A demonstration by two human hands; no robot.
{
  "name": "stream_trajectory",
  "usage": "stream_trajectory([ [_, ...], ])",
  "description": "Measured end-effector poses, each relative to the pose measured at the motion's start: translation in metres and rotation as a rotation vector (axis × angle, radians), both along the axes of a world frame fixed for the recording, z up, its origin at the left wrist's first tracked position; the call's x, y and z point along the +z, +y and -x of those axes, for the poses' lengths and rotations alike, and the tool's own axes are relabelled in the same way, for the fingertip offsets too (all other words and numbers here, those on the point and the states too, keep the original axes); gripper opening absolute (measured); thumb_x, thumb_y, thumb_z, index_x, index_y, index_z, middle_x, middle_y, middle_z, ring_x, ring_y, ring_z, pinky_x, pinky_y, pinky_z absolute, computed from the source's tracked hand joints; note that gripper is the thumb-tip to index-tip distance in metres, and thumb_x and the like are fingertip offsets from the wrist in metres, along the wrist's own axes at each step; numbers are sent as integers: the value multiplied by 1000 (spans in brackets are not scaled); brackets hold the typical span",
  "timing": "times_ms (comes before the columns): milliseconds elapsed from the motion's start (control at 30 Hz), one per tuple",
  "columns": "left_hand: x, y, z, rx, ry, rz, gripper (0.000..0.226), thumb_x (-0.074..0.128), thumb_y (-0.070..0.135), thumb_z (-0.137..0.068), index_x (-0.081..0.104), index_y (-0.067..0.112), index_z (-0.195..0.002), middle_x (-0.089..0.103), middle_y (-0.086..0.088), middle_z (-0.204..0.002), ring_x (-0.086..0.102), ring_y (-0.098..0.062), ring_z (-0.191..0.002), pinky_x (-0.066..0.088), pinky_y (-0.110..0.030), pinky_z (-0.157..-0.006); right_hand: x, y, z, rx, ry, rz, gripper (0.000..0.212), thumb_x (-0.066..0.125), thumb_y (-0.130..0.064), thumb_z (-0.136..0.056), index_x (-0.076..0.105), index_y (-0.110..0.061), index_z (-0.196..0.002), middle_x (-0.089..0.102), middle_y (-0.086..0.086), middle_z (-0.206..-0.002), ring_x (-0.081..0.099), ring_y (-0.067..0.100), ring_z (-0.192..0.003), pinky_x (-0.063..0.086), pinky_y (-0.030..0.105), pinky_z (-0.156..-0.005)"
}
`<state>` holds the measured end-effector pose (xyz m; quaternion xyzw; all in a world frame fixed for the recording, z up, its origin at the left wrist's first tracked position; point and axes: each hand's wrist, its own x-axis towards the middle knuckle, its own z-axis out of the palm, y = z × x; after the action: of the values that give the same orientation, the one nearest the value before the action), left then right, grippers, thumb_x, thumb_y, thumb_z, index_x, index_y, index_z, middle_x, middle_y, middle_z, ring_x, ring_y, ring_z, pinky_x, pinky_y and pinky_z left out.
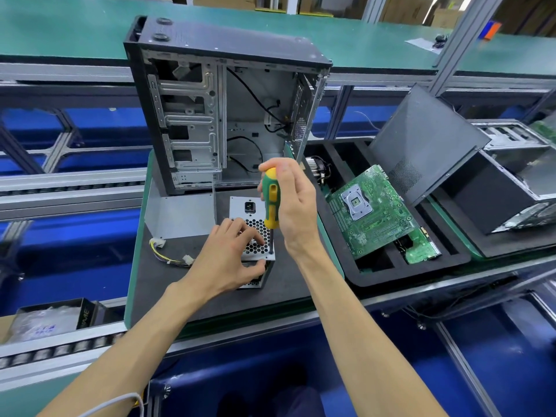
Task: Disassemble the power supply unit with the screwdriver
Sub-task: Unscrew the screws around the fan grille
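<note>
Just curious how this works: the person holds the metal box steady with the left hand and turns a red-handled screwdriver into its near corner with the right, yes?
Nearly right; only the colour is off. The head view shows the screwdriver has a green and yellow handle, not red. The left hand does steady the box, and the right hand holds the tool upright at its near corner.

Your screwdriver (pixel 271 203) has a green handle with yellow grip panels and cap, and its dark shaft meets the silver power supply unit (pixel 252 233), whose top is punched with a honeycomb of hexagonal holes. Yellow and black wires (pixel 168 254) trail over the dark grey mat (pixel 168 284), which has a green edge. The motherboard (pixel 371 212) is green with a silver socket, and the computer case (pixel 222 103) is black outside and bare grey metal inside.
</note>
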<state>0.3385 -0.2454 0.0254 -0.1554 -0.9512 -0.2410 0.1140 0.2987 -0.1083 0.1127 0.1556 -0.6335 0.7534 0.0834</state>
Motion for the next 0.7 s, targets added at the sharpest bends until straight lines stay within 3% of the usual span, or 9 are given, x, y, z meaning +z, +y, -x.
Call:
stream_trajectory([
  [100,0,2,0,6,5,6,30,75,37,-78,65,25,-104,48,6,-95,39,-13,-92,41,-38,-87,0,-1,1,55,-12,74,25,32,-21,-108,53,-10,-99,58,3,-72,49,17,-56,41,25,-50],
  [200,-2,1,-1,16,5,-2,29,75,36,-78,64,26,-103,48,7,-95,39,-13,-92,40,-37,-87,1,-3,2,51,-59,123,15,40,-28,-106,40,-14,-100,57,1,-72,45,16,-55,38,25,-49],
  [300,-3,-1,-2,17,11,-6,29,75,36,-79,64,26,-103,48,8,-96,38,-12,-92,39,-35,-87,-2,1,3,13,-59,114,12,52,-25,-103,49,-13,-101,62,3,-81,54,17,-67,47,27,-60],
  [433,-5,1,-2,26,25,-1,27,72,39,-79,64,27,-103,46,9,-95,37,-12,-93,37,-35,-88,-4,6,6,2,-72,82,34,38,-30,-106,67,-17,-93,60,5,-78,53,19,-67,44,30,-61],
  [567,-5,4,0,38,31,25,29,63,45,-77,63,28,-101,46,9,-94,39,-12,-94,33,-34,-88,-1,5,7,29,-118,150,18,42,-34,-104,47,-16,-100,55,-2,-68,45,15,-56,37,28,-51],
  [633,-5,3,0,47,38,31,29,64,44,-77,63,28,-101,46,10,-94,39,-12,-94,31,-33,-88,-3,6,6,4,-94,144,18,52,-31,-102,42,-16,-100,56,-2,-72,47,15,-59,40,28,-55],
  [700,-6,3,0,54,47,31,28,67,43,-76,63,28,-100,45,11,-93,37,-9,-93,27,-31,-88,-3,10,7,-40,-59,117,15,54,-27,-101,49,-14,-96,59,-1,-77,51,17,-67,46,29,-63],
])
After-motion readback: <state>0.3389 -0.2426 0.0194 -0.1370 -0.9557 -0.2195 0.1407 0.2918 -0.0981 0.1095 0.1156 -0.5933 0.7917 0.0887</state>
